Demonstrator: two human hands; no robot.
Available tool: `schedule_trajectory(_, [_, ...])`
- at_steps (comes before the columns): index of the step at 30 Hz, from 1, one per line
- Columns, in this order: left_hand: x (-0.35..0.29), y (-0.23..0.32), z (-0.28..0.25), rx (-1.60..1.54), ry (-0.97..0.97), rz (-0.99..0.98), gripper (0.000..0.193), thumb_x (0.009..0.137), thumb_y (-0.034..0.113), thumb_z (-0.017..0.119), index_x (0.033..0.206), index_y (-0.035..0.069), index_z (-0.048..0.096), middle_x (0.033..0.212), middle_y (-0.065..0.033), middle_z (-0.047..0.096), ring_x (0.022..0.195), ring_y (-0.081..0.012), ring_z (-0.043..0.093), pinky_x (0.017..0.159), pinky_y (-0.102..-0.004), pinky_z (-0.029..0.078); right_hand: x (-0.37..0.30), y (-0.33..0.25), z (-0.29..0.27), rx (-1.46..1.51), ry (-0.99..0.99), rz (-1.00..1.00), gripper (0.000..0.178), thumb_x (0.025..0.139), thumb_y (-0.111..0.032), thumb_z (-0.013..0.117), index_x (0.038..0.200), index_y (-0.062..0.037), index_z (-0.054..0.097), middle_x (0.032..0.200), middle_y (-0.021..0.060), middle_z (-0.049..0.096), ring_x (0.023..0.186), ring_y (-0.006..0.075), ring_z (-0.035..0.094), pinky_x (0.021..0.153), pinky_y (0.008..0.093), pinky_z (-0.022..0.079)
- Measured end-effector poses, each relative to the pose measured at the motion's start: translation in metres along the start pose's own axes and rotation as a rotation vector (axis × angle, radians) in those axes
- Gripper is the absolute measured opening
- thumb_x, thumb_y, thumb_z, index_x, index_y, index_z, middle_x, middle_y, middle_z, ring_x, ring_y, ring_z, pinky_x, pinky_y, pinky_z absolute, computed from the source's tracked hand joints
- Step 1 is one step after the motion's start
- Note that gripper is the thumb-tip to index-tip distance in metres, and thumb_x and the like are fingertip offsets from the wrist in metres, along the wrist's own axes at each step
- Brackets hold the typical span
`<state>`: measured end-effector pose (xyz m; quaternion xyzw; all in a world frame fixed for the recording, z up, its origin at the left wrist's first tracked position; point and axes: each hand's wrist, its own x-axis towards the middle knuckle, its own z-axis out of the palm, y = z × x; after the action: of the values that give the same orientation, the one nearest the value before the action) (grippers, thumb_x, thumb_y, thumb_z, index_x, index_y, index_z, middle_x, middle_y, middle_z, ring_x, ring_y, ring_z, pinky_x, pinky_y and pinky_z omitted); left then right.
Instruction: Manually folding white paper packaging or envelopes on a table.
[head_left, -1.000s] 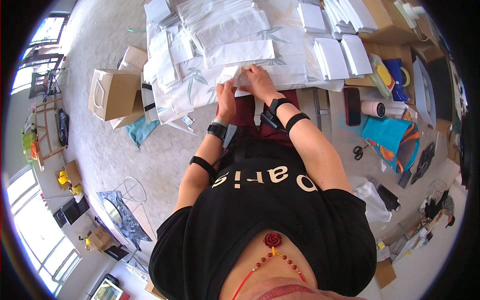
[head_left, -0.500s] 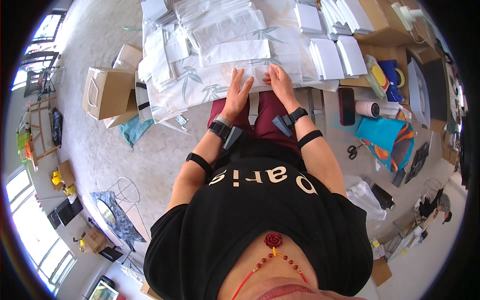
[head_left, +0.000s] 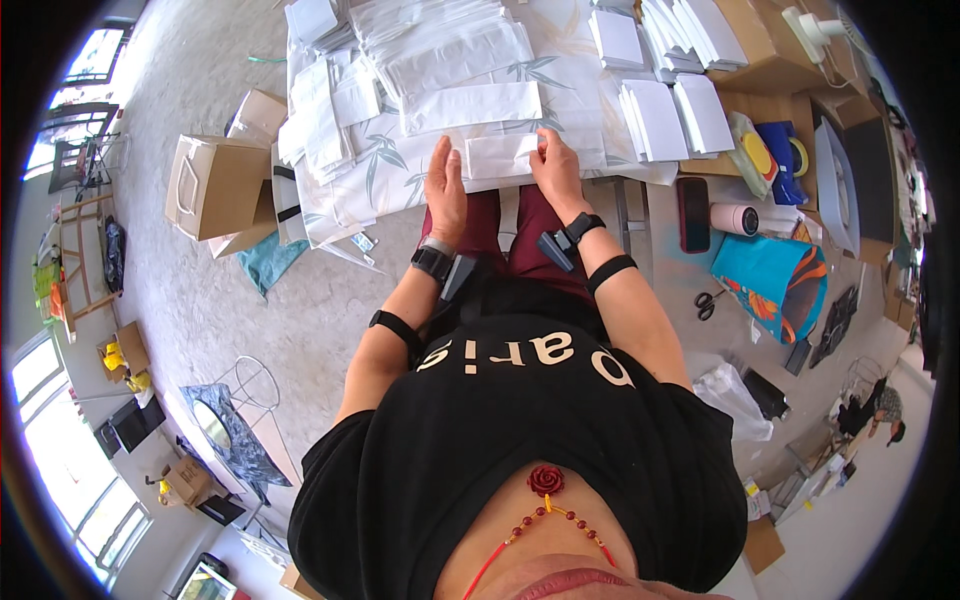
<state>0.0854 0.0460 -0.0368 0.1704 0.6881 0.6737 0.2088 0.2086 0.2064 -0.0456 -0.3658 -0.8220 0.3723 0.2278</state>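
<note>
A flat white plastic sleeve [head_left: 498, 154] lies at the near edge of the table, between my two hands. My left hand [head_left: 446, 195] stands on edge beside the sleeve's left end, its fingers stretched out and nothing in it. At the right end my right hand [head_left: 558, 172] has its fingers curled and closed on the sleeve's edge; the fingertips are partly hidden. Just beyond lies another long white sleeve [head_left: 472, 106], in front of a broad pile of similar sleeves [head_left: 440, 50].
White stacks of folded cards or paper [head_left: 655, 120] stand at the table's right. More sleeves [head_left: 318, 125] lie at the left. Right of the table are a phone [head_left: 693, 213], a pink bottle [head_left: 735, 217], a blue bag [head_left: 765, 285] and scissors [head_left: 708, 302]. Cardboard boxes [head_left: 225, 180] stand left.
My hands have moved apart; the left went left and turned on edge, while the right closed its fingers at the sleeve's end. The sleeve between them now shows clearly.
</note>
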Motion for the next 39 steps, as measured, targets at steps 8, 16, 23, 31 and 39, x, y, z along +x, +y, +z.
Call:
schedule_trajectory(8, [-0.003,0.012,-0.013,0.548,-0.114,0.295,0.048,0.105,0.022,0.055,0.145,-0.006,0.050,0.153,-0.0241,0.048,0.144,-0.0379,0.044,0.117,-0.0434,0.037,0.004,0.002,0.000,-0.076,-0.001,-0.030,0.037,0.086,-0.004,0.068,0.121,0.0013,0.059,0.095,0.0205,0.070,0.090,0.0394,0.069,0.084,0.0477,0.054])
schedule_trajectory(16, [-0.008,0.012,-0.008,1.024,-0.482,0.544,0.072,0.101,0.042,0.058,0.157,0.003,0.036,0.167,-0.0167,0.029,0.157,-0.0311,0.020,0.126,-0.0506,0.014,0.007,-0.001,0.001,-0.116,-0.027,-0.007,0.037,0.088,-0.007,0.068,0.123,-0.0002,0.059,0.099,0.0201,0.072,0.095,0.0375,0.070,0.086,0.0462,0.054])
schedule_trajectory(23, [-0.008,0.001,-0.009,1.175,-0.534,0.508,0.084,0.099,0.057,0.054,0.161,0.005,0.028,0.169,-0.0158,0.024,0.159,-0.0289,0.015,0.126,-0.0539,0.008,0.005,0.002,0.002,-0.113,-0.040,0.000,0.037,0.088,-0.006,0.067,0.124,-0.0009,0.058,0.100,0.0200,0.071,0.094,0.0376,0.069,0.086,0.0467,0.054])
schedule_trajectory(31, [-0.011,-0.008,-0.009,1.201,-0.548,0.536,0.087,0.098,0.059,0.054,0.162,0.006,0.026,0.170,-0.0151,0.023,0.159,-0.0274,0.015,0.126,-0.0545,0.008,0.001,0.010,0.001,-0.133,-0.052,-0.008,0.044,0.085,-0.001,0.066,0.127,0.0002,0.054,0.106,0.0207,0.067,0.099,0.0389,0.066,0.087,0.0478,0.053])
schedule_trajectory(39, [-0.001,-0.006,-0.008,1.223,-0.535,0.537,0.090,0.096,0.058,0.057,0.162,0.006,0.025,0.170,-0.0149,0.022,0.159,-0.0274,0.014,0.126,-0.0545,0.008,0.009,-0.013,-0.008,-0.243,0.040,-0.111,0.032,0.086,-0.001,0.064,0.117,-0.0035,0.056,0.109,0.0177,0.061,0.100,0.0385,0.064,0.084,0.0478,0.054])
